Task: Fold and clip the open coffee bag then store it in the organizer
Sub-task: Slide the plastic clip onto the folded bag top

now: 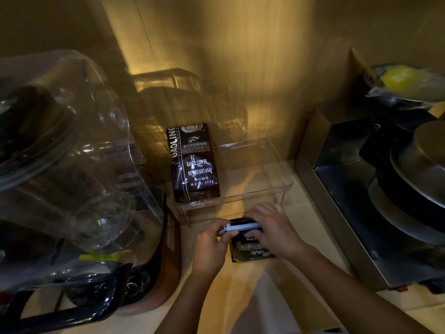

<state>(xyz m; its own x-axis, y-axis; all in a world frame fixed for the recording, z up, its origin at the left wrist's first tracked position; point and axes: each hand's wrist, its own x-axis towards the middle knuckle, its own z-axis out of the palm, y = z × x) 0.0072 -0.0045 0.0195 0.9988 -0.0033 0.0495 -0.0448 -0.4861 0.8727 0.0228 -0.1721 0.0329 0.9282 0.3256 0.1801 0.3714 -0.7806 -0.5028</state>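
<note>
A small dark coffee bag (248, 251) with white lettering stands on the wooden counter in front of me, its top folded over. A pale blue-white clip (240, 228) lies across the fold. My left hand (212, 244) pinches the clip's left end. My right hand (272, 227) covers the right end of the clip and the bag's top. Just behind stands a clear plastic organizer (279, 186), with a second, taller coffee bag (195, 165) upright in its left part.
A large blender with a clear dome cover (72, 165) fills the left side. A steel appliance (385, 208) with stacked round metal pieces stands on the right. A yellow item in plastic wrap (404, 78) sits at the far right. The wall is close behind the organizer.
</note>
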